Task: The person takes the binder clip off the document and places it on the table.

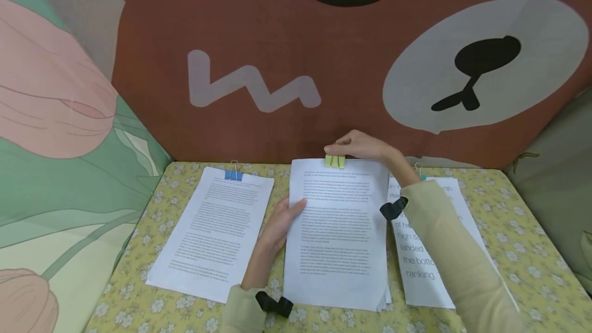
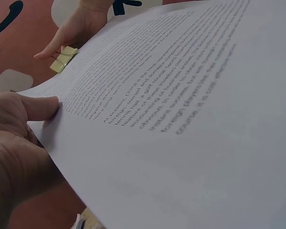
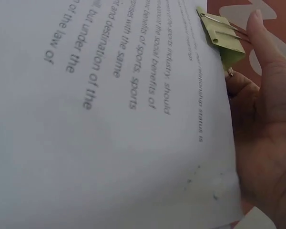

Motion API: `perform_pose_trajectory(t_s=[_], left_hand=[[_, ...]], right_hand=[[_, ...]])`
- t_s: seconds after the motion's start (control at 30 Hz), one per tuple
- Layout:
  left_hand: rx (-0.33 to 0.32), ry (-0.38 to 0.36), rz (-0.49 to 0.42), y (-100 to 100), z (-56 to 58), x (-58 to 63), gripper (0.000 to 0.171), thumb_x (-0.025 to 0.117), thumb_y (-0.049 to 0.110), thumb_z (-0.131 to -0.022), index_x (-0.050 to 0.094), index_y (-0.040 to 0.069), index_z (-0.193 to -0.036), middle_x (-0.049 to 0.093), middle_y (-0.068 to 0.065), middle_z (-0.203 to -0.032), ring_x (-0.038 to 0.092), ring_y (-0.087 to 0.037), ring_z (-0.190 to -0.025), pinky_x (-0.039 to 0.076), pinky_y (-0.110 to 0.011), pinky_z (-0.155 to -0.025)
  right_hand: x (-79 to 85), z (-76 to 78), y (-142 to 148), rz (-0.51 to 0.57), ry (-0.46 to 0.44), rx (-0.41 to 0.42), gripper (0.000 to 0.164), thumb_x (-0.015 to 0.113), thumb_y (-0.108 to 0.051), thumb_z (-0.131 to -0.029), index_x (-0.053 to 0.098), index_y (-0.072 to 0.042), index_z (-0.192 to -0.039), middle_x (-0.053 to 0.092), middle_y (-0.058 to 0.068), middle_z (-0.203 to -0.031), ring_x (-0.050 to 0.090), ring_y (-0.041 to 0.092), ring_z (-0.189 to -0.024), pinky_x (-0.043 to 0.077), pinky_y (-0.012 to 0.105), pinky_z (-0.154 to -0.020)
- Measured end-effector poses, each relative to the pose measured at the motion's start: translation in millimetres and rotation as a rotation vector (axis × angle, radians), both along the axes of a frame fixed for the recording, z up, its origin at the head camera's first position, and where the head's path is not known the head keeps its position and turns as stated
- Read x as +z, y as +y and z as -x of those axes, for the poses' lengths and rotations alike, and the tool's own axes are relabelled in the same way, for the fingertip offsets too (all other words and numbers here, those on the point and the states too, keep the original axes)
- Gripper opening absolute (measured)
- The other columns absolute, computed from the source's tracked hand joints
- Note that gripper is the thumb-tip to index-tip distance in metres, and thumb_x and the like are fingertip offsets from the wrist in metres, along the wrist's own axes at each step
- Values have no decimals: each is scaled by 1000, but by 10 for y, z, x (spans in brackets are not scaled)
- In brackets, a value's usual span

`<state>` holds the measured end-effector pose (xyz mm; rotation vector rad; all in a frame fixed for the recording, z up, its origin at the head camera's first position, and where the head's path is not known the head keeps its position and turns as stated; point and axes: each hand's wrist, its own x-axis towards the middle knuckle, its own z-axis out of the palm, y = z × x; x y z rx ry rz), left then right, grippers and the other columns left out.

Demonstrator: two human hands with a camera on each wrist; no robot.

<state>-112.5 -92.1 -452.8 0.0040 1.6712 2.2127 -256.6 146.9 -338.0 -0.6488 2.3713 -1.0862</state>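
A: Where's the middle stack (image 1: 337,240)?

B: Right in front of the person, between 2 other stacks, with its top raised and tilted. I can't tell whether its lower edge touches the table. At the bottom right corner, some sheets stick out of line.

A: And on its top edge?

B: A yellow binder clip (image 1: 335,161), near the middle of that edge.

A: What are the 2 hands doing?

B: The right hand (image 1: 363,145) pinches the clip at its wire handles. The left hand (image 1: 279,222) grips the stack's left edge, thumb on the printed face, fingers behind.

A: The neighbours?

B: To the left, a stack with a blue binder clip (image 1: 233,175) at its top lies flat. To the right, a large-print stack (image 1: 418,261) lies partly under the right sleeve (image 1: 444,230); "ranking." is readable, and a teal clip (image 1: 423,177) shows at its top.

A: And around them?

B: A yellow floral tablecloth (image 1: 120,302) underneath, and behind it a reddish-brown backdrop (image 1: 250,9) with a cartoon muzzle. Each wrist wears 1 black device (image 1: 393,208).
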Motion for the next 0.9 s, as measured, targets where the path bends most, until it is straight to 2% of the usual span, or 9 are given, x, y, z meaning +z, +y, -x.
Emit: perform_pose_trajectory(t_s=[0.17,0.27,0.4,0.47,0.57,0.67,0.7,0.8,0.9], left_hand=[[7,-24,13,17,7,-21,40,49,22,-110,53,10,-148,71,-13,-123,71,-25,-109,57,-36,-92],[8,-17,23,26,4,-33,41,49,22,-110,53,9,-148,71,-14,-122,72,-25,-108,57,-35,-92],[12,-5,28,33,5,-48,41,48,22,-110,52,8,-149,71,-15,-122,72,-25,-107,58,-35,-92],[12,-8,26,34,8,-51,42,49,22,-110,51,8,-149,71,-14,-123,72,-25,-107,57,-35,-92],[8,-15,24,29,18,-55,42,49,22,-109,52,8,-149,71,-14,-122,72,-25,-106,58,-35,-91],[5,-12,23,24,26,-61,41,49,21,-109,53,8,-148,72,-14,-120,73,-25,-104,58,-35,-90],[6,-12,24,22,26,-62,40,49,21,-110,53,9,-148,72,-14,-120,73,-25,-104,59,-35,-89],[13,-5,27,11,20,-64,41,48,21,-110,53,8,-148,72,-15,-120,73,-26,-103,59,-35,-89],[28,-18,30,-2,12,-61,42,50,21,-109,52,9,-149,72,-15,-119,73,-25,-102,59,-34,-88]], right_hand=[[-18,-5,95,29,79,-140,46,66,-52,-98,74,-8,-85,65,6,-88,59,25,-94,51,44,-89],[-13,-31,192,95,102,-244,49,67,-52,-98,72,-4,-88,63,8,-89,60,29,-94,53,50,-92],[-31,-119,333,137,106,-319,50,65,-51,-99,72,-2,-94,62,11,-94,58,32,-90,53,47,-88],[-65,-176,403,136,90,-339,49,65,-51,-99,70,-4,-91,62,12,-100,57,30,-93,52,44,-87],[-142,-247,503,155,54,-383,47,64,-50,-100,64,-6,-85,58,15,-115,53,26,-101,51,42,-90],[-214,-297,595,195,48,-425,48,61,-48,-102,64,-2,-90,56,18,-132,50,23,-113,49,41,-93],[-232,-312,628,210,53,-439,49,60,-48,-103,66,1,-97,55,18,-136,48,22,-115,49,40,-94],[-278,-354,724,258,84,-477,54,56,-47,-105,66,4,-119,57,16,-134,52,21,-111,48,33,-90],[-308,-408,820,310,105,-517,56,53,-47,-107,63,6,-121,59,9,-114,54,18,-96,49,29,-85]])
